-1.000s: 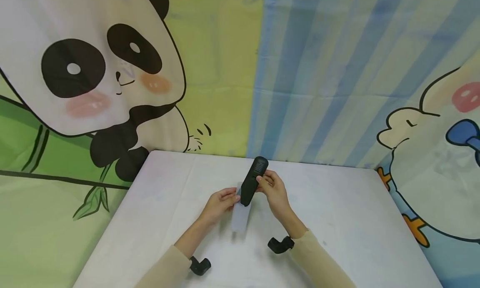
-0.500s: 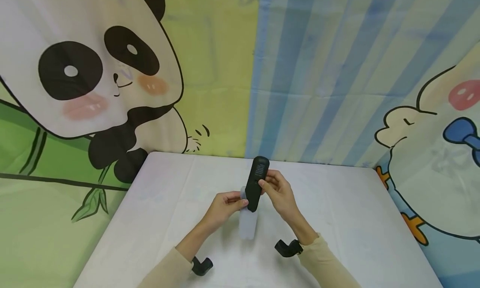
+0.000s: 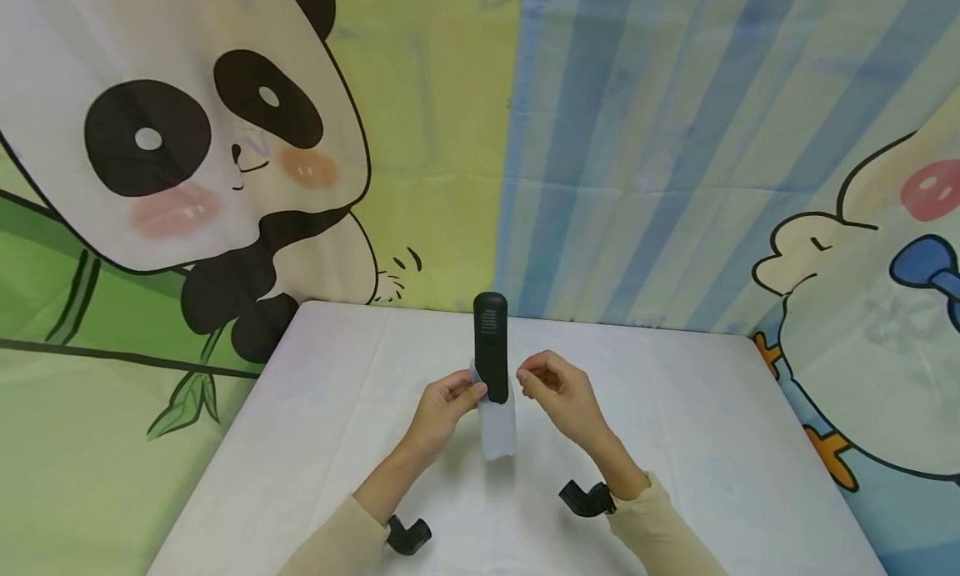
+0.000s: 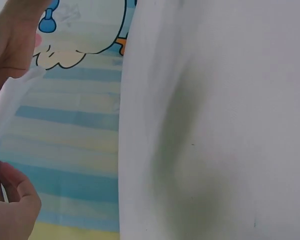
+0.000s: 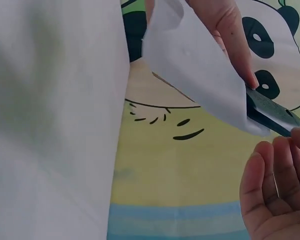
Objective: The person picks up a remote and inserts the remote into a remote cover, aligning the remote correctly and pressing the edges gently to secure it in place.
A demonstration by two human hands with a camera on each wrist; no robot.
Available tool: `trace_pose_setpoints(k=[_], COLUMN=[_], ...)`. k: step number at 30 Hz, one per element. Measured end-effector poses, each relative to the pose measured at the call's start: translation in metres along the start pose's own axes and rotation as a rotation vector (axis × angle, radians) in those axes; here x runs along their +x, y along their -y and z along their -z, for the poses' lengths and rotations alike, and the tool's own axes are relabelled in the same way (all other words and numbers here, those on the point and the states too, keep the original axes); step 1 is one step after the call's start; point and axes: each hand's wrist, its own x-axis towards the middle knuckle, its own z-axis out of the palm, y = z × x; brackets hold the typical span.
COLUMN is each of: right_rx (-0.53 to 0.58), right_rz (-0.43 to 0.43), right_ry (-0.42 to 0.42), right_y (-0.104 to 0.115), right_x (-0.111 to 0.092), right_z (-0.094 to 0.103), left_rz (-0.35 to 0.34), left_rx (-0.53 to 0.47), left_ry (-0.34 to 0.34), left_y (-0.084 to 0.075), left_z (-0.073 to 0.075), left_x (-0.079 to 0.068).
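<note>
A long black handheld device with fine print on its upper part stands nearly upright over the table. Behind its lower end hangs a thin white sleeve, soft and sheet-like. My left hand pinches the device's lower end together with the sleeve, thumb in front. To the right, my right hand is slightly apart from the device in the head view, fingers loosely bent and holding nothing. In the right wrist view the black device shows beside the sleeve's edge, with right fingertips close to its end.
A white table lies below both hands. Behind it hang printed cloths, one with a panda and one with blue stripes. Black curved camera mounts stick out from both wrists.
The device has swung from leaning right to nearly upright, and has shifted left during the last half second. My right hand has let go of it and drawn back slightly; the left keeps its pinch.
</note>
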Motion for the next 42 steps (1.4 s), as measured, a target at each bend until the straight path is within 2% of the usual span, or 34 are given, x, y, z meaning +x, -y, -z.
trace_pose_setpoints(k=[4,8,11,15,21,24,26,32,34,39,42], right_rx=[-0.055,-0.045,-0.036,0.006,0.07,0.054,-0.003,-0.198,-0.187,-0.105,-0.046], right_rz=[-0.012,-0.017,-0.022,-0.05,-0.073,-0.076,-0.059,0.043,0.031,-0.089,-0.133], right_ry=[0.089,0.127,0.148,0.187,0.224,0.215,0.196,0.14,0.133,0.145,0.158], right_y=[-0.016,-0.023,-0.027,-0.033,-0.042,-0.044,-0.046,-0.047,-0.047,-0.044,-0.044], right_x=[-0.006,-0.009,-0.009,-0.008,-0.01,-0.011,-0.012,-0.013,-0.013,-0.013,-0.013], right_z=[-0.004,-0.004,-0.003,0.0,0.002,0.001,-0.001,-0.005,-0.005,-0.001,0.002], left_rz=[0.013,0.041,0.05,0.039,0.004,-0.008,-0.012,-0.02,-0.022,-0.007,-0.002], left_rx=[-0.115,-0.242,-0.268,-0.219,-0.095,-0.043,-0.011,0.053,0.062,0.082,0.093], left_ry=[-0.013,0.044,0.095,0.144,0.196,0.21,0.21,0.17,0.143,0.062,0.039], left_y=[-0.001,0.0,0.0,0.0,0.0,0.0,0.0,-0.001,-0.001,0.0,0.001], left_z=[-0.001,-0.003,-0.003,-0.003,0.0,0.002,0.002,0.0,-0.001,-0.002,-0.003], left_x=[-0.001,-0.004,-0.006,-0.006,-0.005,-0.004,-0.004,-0.001,0.0,0.0,0.0])
